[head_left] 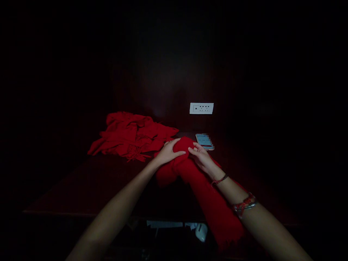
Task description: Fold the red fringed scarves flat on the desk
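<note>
Deep shadow surrounds a dark tabletop [81,188], with a white wall socket [201,108] beyond it. Near the middle, the left hand [169,151] and right hand [200,156] hold a red scarf [209,197], fingers clamped on a bunched fold between them; its fringed end hangs past the near edge. Crumpled red fringed fabric [129,136] lies far left; a lit smartphone [204,141] rests just beyond the right hand.
</note>
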Demonstrator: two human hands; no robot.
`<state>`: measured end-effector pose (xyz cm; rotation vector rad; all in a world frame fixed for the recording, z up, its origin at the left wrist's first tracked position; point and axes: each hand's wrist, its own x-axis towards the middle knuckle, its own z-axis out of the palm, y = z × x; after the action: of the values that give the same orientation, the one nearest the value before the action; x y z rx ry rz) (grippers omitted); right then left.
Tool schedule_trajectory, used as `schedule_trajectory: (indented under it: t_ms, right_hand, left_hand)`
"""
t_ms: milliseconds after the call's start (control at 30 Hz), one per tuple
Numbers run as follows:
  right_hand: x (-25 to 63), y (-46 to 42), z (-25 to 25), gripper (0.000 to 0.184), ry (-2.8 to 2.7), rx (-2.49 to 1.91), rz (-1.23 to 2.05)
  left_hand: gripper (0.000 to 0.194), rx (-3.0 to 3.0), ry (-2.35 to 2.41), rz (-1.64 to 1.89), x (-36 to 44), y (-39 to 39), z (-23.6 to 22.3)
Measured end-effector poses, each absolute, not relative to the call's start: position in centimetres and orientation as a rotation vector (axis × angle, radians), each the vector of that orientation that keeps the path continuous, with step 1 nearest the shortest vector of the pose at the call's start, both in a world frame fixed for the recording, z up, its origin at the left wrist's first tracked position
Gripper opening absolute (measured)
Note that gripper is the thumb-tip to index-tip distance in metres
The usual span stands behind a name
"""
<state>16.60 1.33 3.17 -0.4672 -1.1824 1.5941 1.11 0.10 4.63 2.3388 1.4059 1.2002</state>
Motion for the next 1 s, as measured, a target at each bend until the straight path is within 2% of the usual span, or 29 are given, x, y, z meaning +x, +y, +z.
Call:
schedule_trajectory:
  t_ms: [133,267,367,467,700,833,1000]
  right_hand:
    - [16.9,1.6,3.3,0.03,-1.44,-0.567,1.396]
    - [17.9,2.2,4.0,0.032,-1.838,-0.898,0.829]
    - [18.3,2.2,3.9,0.051,-2.1,-1.324,0.435]
    - [17.8,1.4,2.8,0.069,-2.38,-1.562,0.294]
    - [17.8,-0.1,1.0,0.051,-2.774,-1.207,-0.002]
    - [18.4,-0.2,1.8,0.045,-2.857,-1.006,-0.003]
    - [18.6,-0.5,2.6,0.041,-2.976,-0.794,0.041]
  left_hand:
    - [0.047,2.358,1.497,1.21,0.1,0.4,5.0]
    - [0.036,2.38,1.702,1.238,-1.5,0.8,5.9]
    - [0.04,2.259,1.96,1.186,-3.2,1.5,5.9]
    - [0.043,2.199,2.017,1.06,-4.5,2.1,5.3]
    - [0.039,2.128,1.575,1.132,-6.4,1.2,6.2]
    - [0.04,1.956,1.35,1.123,-7.7,-0.2,8.2]
    - [0.042,1.907,1.312,0.976,-8.5,-0.9,8.6]
